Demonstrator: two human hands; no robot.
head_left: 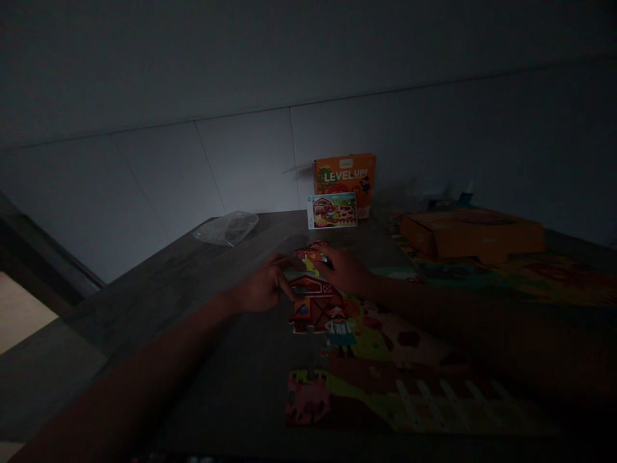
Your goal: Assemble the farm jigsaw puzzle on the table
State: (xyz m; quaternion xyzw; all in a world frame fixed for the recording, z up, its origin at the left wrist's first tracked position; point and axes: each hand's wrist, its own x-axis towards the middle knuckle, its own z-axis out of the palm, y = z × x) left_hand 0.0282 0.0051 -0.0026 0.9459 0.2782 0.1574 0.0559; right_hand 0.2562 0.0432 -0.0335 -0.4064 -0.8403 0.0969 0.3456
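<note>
A partly assembled jigsaw puzzle (366,370) with a barn, a farmer, a cow and a white fence lies flat on the grey table. My right hand (349,270) has its fingers on a puzzle piece (311,257) at the far end, above the barn roof. From the left, my left hand (263,283) reaches the same spot, its index finger stretched toward that piece and another finger pointing down beside the barn. Those fingers are apart with nothing visible between them. My right forearm covers part of the puzzle's right side, and the light is dim.
A picture card (332,211) leans against an upright orange "LEVEL UP!" box (344,168) by the wall. A clear plastic bag (226,228) lies at the back left. On the right, an orange box (482,235) rests on a colourful printed surface (520,276).
</note>
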